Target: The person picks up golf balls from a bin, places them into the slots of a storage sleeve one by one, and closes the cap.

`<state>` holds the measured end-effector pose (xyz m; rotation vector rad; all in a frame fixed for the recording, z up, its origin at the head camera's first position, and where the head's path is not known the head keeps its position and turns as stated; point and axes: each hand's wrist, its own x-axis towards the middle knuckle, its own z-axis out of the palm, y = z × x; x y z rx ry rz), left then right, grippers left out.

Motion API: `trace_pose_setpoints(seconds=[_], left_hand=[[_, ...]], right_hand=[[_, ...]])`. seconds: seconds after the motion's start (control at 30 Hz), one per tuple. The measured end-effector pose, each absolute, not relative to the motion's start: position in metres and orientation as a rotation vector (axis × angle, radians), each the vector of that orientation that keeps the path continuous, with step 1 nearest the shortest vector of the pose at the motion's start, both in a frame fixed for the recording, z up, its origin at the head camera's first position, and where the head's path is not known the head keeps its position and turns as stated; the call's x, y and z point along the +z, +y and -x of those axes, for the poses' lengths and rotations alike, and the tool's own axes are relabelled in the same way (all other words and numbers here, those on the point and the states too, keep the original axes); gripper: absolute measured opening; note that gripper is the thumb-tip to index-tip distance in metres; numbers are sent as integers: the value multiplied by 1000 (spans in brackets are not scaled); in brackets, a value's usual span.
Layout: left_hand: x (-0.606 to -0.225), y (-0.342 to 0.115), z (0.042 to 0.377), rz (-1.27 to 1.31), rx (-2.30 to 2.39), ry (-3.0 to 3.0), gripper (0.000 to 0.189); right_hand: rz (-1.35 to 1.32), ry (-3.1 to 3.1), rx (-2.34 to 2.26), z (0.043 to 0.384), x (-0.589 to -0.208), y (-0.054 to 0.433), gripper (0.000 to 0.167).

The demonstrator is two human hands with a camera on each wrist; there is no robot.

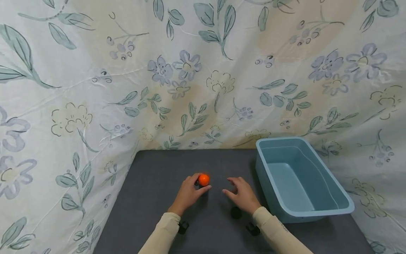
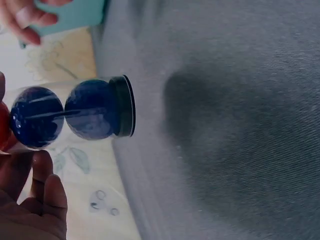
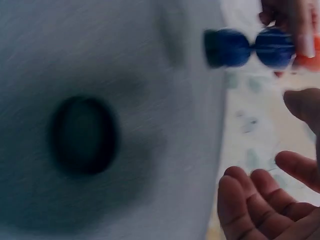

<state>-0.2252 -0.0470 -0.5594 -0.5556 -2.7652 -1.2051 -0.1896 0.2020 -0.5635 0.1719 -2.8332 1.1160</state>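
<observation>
My left hand [image 1: 188, 193] grips a clear tube [image 2: 64, 84] of balls, held upright over the dark table. At its top shows an orange ball [image 1: 204, 180], between thumb and fingers in the head view. Below it sit two dark blue, dimpled balls [image 2: 92, 109], and a black cap [image 2: 126, 106] closes the lower end. My right hand [image 1: 243, 196] is held to the right of the tube, apart from it, its fingers loosely bent and holding nothing. On the table by the right wrist lies a round black lid [image 3: 84, 135].
A blue-grey plastic tub [image 1: 276, 190] stands at the right of the table, close beside my right forearm. The dark tabletop [image 1: 165, 165] reaches back to a floral cloth [image 1: 190, 88] hanging behind and at the sides.
</observation>
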Motion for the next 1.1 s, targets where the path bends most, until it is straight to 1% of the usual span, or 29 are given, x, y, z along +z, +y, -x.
trace_pose_setpoints(seconds=[0.13,0.23,0.37,0.47,0.6,0.83,1.0,1.1], left_hand=[[-570,-48,226,508,-1220,-2804,52],[-577,-49,226,488,-1204,-2835,52],[-587,-50,225,469,-1202,-2857,53],[-592,-48,225,459,-1228,-2833,52],[-597,-46,223,447,-1253,-2809,53],[-600,-50,220,441,-1365,-2800,67],[-596,-55,219,454,-1443,-2762,75],[-587,-57,219,486,-1458,-2728,70]], right_hand=[[-122,-2976,1016,187,-583,207,67],[-128,-3066,972,184,-592,209,75],[-177,-3156,906,179,-600,211,78],[-221,-3195,836,175,-603,211,74],[-258,-3197,782,170,-608,209,63],[-313,-3213,583,162,-613,205,50],[-391,-3159,763,169,-602,202,36],[-433,-3047,857,178,-584,195,32]])
